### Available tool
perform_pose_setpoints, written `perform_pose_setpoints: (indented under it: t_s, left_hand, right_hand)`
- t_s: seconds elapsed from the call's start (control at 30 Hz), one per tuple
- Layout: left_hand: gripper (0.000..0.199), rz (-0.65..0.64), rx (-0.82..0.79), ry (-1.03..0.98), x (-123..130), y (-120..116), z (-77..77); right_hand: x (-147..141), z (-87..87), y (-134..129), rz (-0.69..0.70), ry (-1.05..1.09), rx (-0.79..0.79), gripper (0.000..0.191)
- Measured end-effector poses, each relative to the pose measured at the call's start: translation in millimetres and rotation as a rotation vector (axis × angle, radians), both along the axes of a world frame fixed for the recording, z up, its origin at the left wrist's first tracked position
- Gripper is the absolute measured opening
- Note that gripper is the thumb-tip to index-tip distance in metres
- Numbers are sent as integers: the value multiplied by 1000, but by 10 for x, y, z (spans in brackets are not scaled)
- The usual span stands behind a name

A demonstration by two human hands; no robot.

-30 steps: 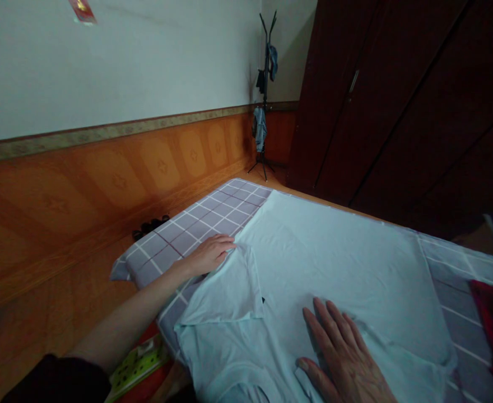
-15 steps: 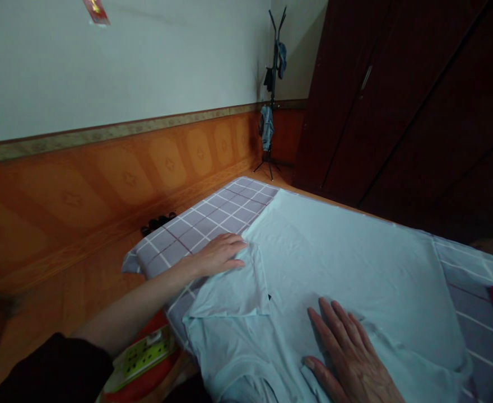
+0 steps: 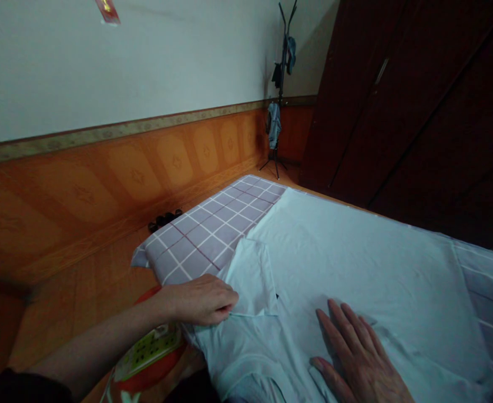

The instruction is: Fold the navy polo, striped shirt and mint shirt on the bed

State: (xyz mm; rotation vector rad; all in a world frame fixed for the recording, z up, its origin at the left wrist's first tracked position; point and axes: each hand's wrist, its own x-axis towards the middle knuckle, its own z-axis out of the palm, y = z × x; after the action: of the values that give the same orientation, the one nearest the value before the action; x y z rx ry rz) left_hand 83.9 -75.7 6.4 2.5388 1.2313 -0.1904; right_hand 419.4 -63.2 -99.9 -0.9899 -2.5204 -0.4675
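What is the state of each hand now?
Left hand: closed at the folded sleeve; grip hidden.
Right hand: open, on the shirt.

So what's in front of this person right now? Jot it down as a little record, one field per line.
Left hand: left hand, fingers curled at the sleeve; whether they pinch it is unclear
Right hand: right hand, laid on the shirt, fingers extended
Garment: pale shirt, spread out, neck opening nearest the person
Surface: checked cover, grey with white lines
Background: coat stand with clothes hanging; dark cabinet to its right
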Motion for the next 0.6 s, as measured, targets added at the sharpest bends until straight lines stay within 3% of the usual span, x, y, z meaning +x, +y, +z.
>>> perform_pose_setpoints:
  t_s: [0.27,0.5,0.6]
  left_hand:
    - [3,39,-73,-25,-10,-11,-8]
    - [10,334,159,92,-413,382,-143]
    - [12,369,199,96,-455,501,-139]
  right_hand:
    - [9,5,4,5,-16,9,66]
    - [16,-2,11,15,-27,10,69]
    - [19,7,8,14,-36,-2,67]
